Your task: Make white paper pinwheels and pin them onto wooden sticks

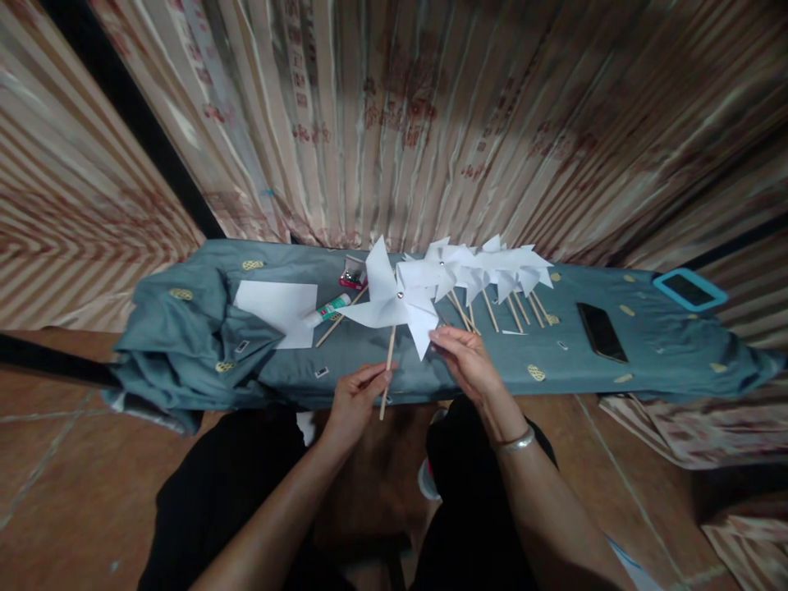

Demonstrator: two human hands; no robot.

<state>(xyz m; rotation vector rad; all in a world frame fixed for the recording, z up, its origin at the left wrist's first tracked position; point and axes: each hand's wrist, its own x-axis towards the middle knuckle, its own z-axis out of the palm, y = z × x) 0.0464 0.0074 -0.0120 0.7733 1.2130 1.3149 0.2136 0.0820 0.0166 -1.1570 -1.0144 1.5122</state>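
Note:
A white paper pinwheel on a thin wooden stick faces me, with a small pin at its centre. My left hand grips the stick near its lower end, thumb and fingers pinched together. At the lower right blade, the fingertips of my right hand are closed on the paper edge. Just behind and to the right lie several finished-looking pinwheels, overlapping, their sticks pointing toward me. To the left are a glue stick, a loose wooden stick and a small red box of pins.
White paper sheets lie on the left of the cloth-covered table. A dark phone and a blue-framed tablet rest on the right. Behind the table hangs a patterned curtain. My knees are below the front edge.

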